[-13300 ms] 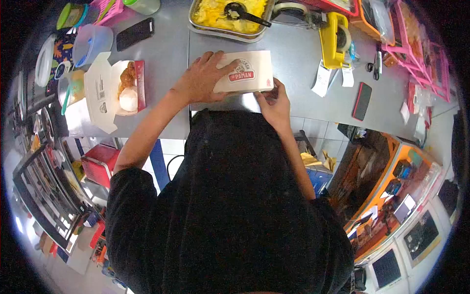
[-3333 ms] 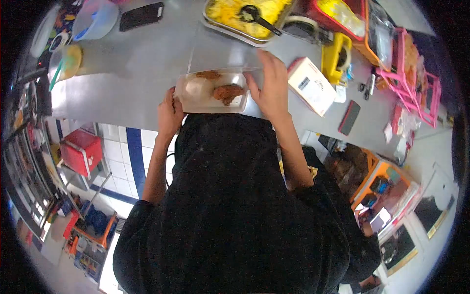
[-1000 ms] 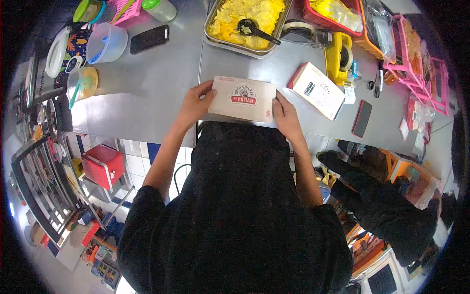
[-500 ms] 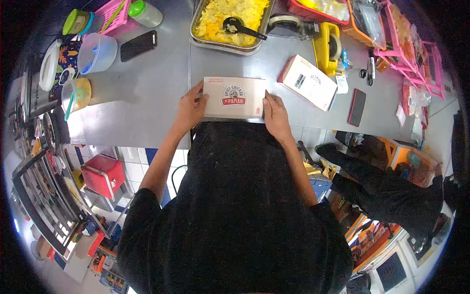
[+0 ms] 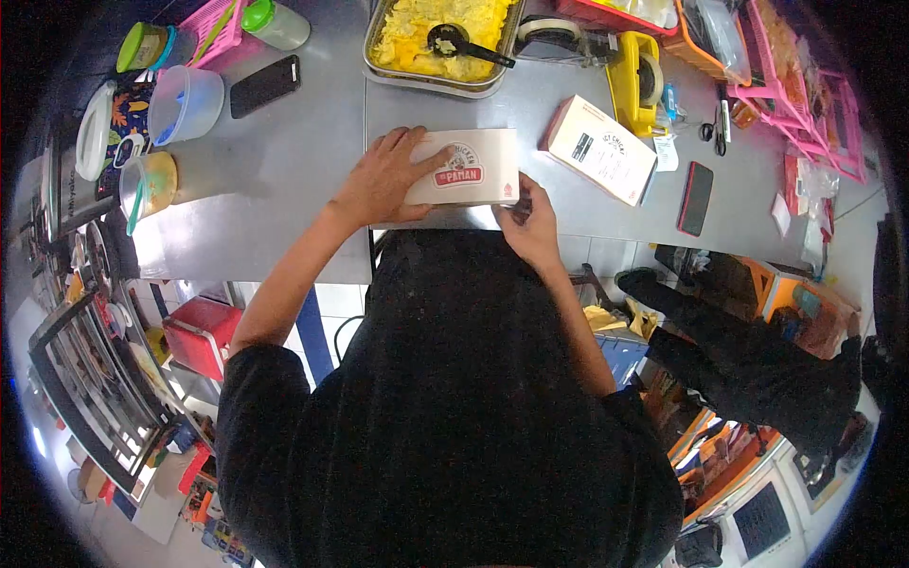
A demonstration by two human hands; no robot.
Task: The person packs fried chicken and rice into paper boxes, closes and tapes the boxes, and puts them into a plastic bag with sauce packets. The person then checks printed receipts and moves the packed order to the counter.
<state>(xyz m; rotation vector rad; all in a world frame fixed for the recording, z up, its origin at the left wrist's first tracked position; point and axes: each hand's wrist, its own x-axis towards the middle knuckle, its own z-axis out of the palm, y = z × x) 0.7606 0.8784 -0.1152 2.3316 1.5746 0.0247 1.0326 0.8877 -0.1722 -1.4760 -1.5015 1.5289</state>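
A pale cardboard food box [image 5: 493, 170] with a chicken logo and red lettering lies at the front edge of the metal table. My left hand [image 5: 383, 180] is wrapped over its left end, with fingers across the lid and part of the logo covered. At the lower right corner my right hand [image 5: 530, 222] grips the box's end with curled fingers; the fingertips are partly hidden. To the right lies a second food box [image 5: 600, 151], turned at an angle, with writing on its lid.
Behind the box sits a metal tray [image 5: 495, 87] of yellow food with a black spoon [image 5: 464, 45]. Rightward are a yellow tape dispenser [image 5: 629, 85], scissors [image 5: 720, 133] and a red-edged phone [image 5: 696, 199]. Plastic tubs [image 5: 187, 104] and a black phone [image 5: 265, 87] stand left. Another person is at lower right.
My left hand has slid from the box's left edge onto its lid. My right hand has shifted down to the lower right corner. The box has moved slightly away from me.
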